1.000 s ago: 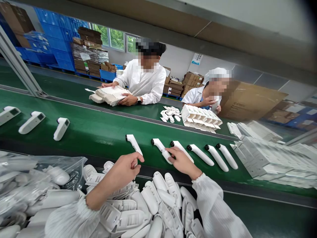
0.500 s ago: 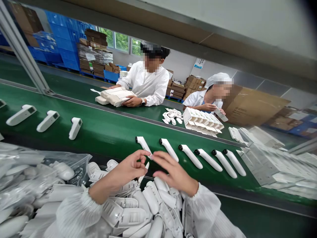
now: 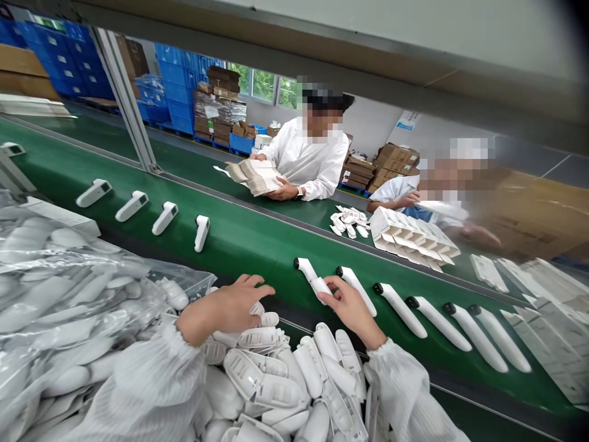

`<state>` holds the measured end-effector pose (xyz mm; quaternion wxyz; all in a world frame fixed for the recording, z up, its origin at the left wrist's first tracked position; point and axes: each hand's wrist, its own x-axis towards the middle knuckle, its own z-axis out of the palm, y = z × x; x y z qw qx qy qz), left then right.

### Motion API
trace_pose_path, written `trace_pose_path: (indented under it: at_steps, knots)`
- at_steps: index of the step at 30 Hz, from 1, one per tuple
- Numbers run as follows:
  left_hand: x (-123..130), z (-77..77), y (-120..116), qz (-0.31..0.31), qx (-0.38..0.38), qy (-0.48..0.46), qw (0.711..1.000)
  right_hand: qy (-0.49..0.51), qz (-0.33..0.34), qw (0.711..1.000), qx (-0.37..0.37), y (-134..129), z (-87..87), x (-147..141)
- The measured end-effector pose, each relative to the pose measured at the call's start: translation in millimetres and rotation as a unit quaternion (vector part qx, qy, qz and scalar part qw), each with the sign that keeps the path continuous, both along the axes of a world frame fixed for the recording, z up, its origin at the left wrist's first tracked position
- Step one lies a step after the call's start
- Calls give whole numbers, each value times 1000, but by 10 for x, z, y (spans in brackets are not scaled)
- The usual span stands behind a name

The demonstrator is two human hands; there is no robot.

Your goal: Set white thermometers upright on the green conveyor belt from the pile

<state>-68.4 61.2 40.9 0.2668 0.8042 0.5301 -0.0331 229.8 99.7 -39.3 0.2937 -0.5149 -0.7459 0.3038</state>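
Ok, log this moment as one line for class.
right hand: holding white cover at leftmost black-tipped device | left hand: open, near loose covers | surface: green belt

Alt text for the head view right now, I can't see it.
The right hand holds a white cover against a white handheld device on a green belt, while the open left hand is over a pile of loose white parts. Across the belt, a co-worker holds pale cartons.

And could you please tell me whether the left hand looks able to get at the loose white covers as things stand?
Probably yes: the left hand looks open at the edge of the loose white covers, with nothing visible blocking its way.
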Motion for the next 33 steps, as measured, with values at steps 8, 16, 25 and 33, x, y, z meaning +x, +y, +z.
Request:
trace_pose_path:
  at_steps: [8, 16, 25, 33]
  knots:
    - [176, -214, -27, -17, 21, 21, 999, -190, -34, 978, 76, 185, -266, 9]
    - [227, -206, 9, -60, 8, 12, 998, -235, -51, 967, 89, 109, -80, 129]
    - [436, -316, -62, -113, -16, -58, 992, -67, 56, 993, 80, -694, -60, 687]
    - [660, -348, -227, -153, 82, -26, 984, -48, 152, 984, 80, -849, -89, 53]
